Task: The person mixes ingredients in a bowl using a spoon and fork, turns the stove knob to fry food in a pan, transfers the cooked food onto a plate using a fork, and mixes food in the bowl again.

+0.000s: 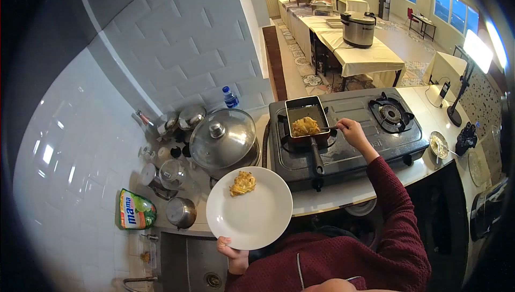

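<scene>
My left hand (232, 250) grips the lower rim of a round white plate (249, 219), thumb on top. One golden-brown fried piece (243, 183) lies near the plate's upper edge. My right hand (351, 130) is closed round the handle of a thin dark utensil (331, 128), which reaches left into a square frying pan (306, 104). A second fried piece (305, 126) is at the near side of the pan, by the utensil's end; the utensil's head is hidden there. The pan sits over the left burner, its black handle (317, 159) pointing toward me.
The gas stove (351, 155) has a bare right burner (391, 112). A large lidded pot (222, 142) stands left of it, near a small metal pot (181, 212) and a green pouch (137, 210). A sink (185, 254) is at lower left. On the right is a small bowl (439, 143).
</scene>
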Tool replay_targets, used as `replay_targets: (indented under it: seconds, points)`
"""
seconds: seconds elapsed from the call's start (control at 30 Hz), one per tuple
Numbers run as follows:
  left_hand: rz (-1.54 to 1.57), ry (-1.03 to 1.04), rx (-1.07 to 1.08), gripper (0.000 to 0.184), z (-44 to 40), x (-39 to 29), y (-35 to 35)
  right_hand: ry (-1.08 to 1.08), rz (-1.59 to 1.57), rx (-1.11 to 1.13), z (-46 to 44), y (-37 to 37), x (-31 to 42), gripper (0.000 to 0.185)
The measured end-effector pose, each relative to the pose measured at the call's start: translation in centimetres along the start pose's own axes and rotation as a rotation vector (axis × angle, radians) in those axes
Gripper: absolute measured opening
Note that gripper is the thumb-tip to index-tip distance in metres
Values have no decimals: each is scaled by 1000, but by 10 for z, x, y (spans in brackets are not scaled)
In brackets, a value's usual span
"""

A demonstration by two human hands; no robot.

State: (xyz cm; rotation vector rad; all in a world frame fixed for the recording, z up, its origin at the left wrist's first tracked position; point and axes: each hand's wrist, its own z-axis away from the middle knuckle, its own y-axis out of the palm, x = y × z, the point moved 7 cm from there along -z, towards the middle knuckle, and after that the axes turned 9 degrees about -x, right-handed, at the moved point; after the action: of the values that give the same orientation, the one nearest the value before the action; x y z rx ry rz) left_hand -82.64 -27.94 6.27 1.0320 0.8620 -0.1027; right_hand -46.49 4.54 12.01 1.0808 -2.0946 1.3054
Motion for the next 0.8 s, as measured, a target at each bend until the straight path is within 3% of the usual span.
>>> replay_targets:
  seconds: [0.43,0.8]
  points:
    - [-33,26,-76,66,-4,-1,-11,16,7,2,0,0,-2,18]
    - [62,4,16,64,-4,-3,-7,31,-4,15,1,0,1,18]
